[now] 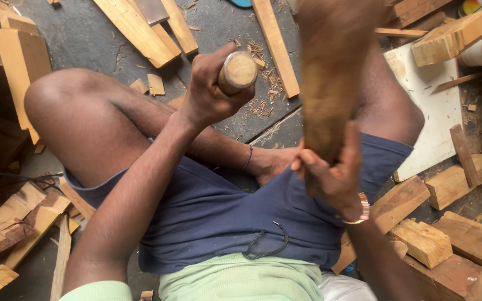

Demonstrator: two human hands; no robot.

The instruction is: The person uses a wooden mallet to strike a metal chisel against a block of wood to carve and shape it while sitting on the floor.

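Head view, looking down at a person seated on the floor, knees spread.

Left hand [210,92]: fingers clenched around a round wooden handle [237,71], whose pale end face points up toward the camera. What the handle belongs to below the fist is hidden by the hand. The hand sits above the dark floor [85,33], between the knees and toward the left one.

Right hand [333,170]: fingers wrapped around the near end of a long wooden piece [330,83], thumb pressed along its side. The piece stands roughly upright, rising close to the lens and blurred at its upper part. A beaded bracelet [362,209] circles the right wrist.

Surroundings: navy shorts [218,214] and a light green shirt [241,281] at the near edge. Shavings [260,83] lie on the floor just right of the handle. Pale planks [146,30] lie at far left-centre, a white board [428,106] at right, and rough wood blocks [425,242] are piled near right. More offcuts [6,223] sit near left.
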